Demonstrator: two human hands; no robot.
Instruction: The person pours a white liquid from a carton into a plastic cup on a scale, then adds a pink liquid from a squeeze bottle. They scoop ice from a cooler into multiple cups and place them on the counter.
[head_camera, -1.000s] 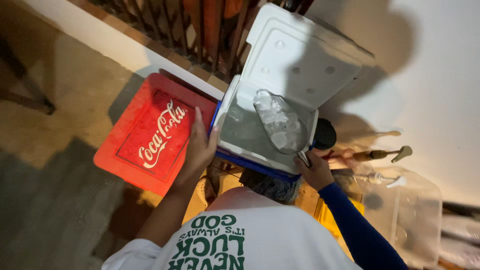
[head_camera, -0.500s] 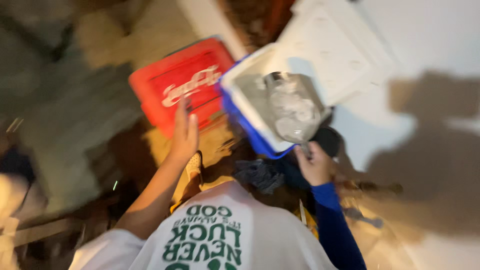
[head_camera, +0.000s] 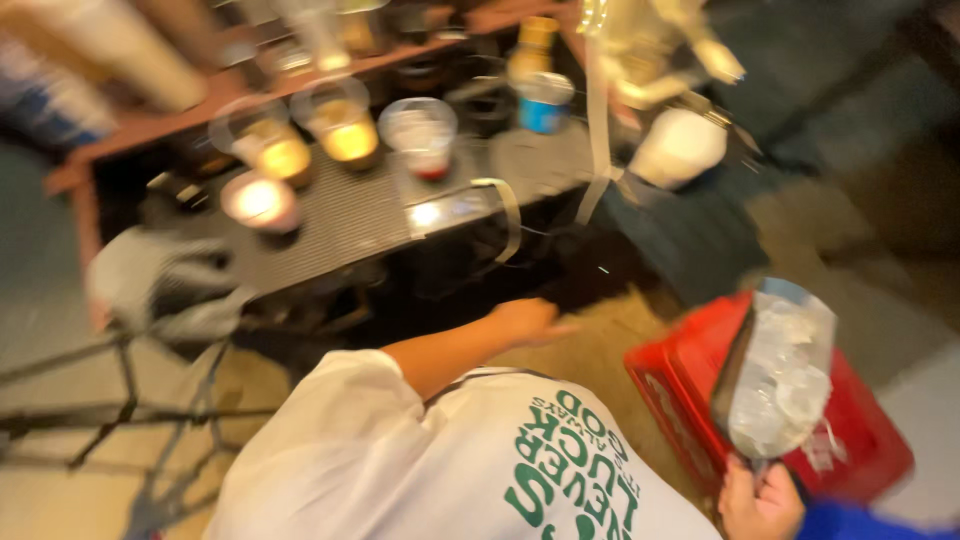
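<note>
right hand grip closed on ice scoop | left hand open | red crate beneath

Red box-shaped crate at lower right on the floor, with white lettering on its side faces. Small cylindrical can with a blue label and pale lid stands on the desk at upper centre. White shirt in the foreground bears green printed lettering. No signs or screens discernible; the view is blurred.
</note>
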